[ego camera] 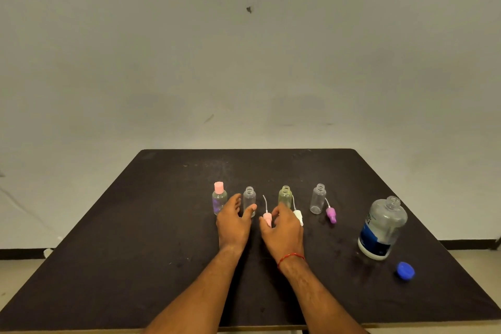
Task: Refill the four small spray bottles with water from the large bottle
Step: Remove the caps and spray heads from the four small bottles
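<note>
Head view: right hand [282, 228] pinches the pink spray-pump head [267, 218], tube pointing away; left hand [233, 221], spread, is just beside the uncapped clear small bottle [249, 199].

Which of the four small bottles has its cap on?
The leftmost small bottle, topped with a pink cap, just left of the left hand. The other three stand open-necked, their spray tops off.
</note>
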